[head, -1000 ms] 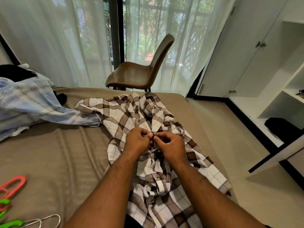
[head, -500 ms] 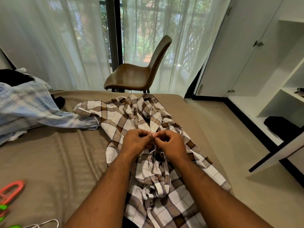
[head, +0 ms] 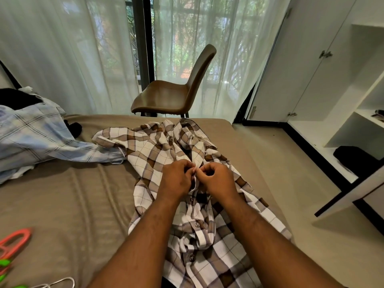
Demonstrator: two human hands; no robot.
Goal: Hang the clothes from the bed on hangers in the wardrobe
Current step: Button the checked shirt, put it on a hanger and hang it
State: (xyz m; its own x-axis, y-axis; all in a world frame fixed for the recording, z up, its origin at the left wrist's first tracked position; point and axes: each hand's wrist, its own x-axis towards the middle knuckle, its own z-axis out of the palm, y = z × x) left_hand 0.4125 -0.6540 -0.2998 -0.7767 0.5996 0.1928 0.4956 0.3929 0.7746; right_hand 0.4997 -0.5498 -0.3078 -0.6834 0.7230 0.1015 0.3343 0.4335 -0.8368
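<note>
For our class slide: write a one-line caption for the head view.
On the bed, left hand and right hand pinch the front of a plaid shirt, hangers nearby.

My daylit room.
A brown chair (head: pixel 166 98) stands before sheer white curtains (head: pixel 62 48); beige floor (head: pixel 301 183) lies to my right.

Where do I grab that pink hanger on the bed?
Probably grip the pink hanger at its rounded end, from above: it lies flat on the bed, and the open loop lets fingers curl round the bar. Its hook is out of view. The left hand and right hand pinch the checked shirt.
</note>
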